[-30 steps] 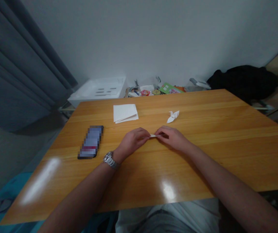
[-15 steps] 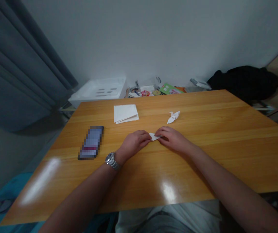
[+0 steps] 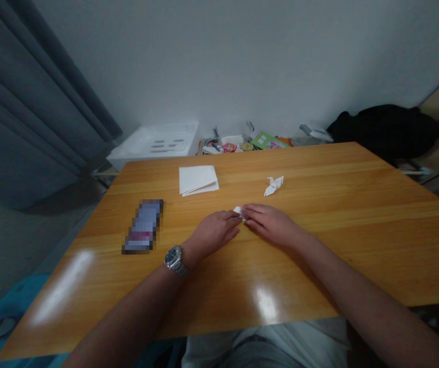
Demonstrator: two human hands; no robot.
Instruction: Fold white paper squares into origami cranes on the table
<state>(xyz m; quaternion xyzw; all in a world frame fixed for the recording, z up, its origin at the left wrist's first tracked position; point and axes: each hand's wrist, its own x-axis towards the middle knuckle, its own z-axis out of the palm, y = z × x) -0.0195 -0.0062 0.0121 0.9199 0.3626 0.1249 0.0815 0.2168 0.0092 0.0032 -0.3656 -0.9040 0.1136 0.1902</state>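
Observation:
A small folded white paper piece [image 3: 238, 211] lies on the wooden table [image 3: 357, 214] between my two hands. My left hand [image 3: 215, 232], with a metal watch on its wrist, has its fingers closed on the paper's left side. My right hand [image 3: 269, 222] presses down on the paper with its fingers held together and mostly flat. Most of the paper is hidden under my fingers.
A finished white paper crane [image 3: 273, 185] sits beyond my right hand. A stack of white sheets [image 3: 198, 179] lies at the back, a phone [image 3: 144, 226] to the left. Behind the table are a white tray [image 3: 154, 140], small clutter and a black bag [image 3: 386, 128].
The paper was held slightly raised between my fingertips; now it is pressed onto the table. Both hands have come closer together and lowered.

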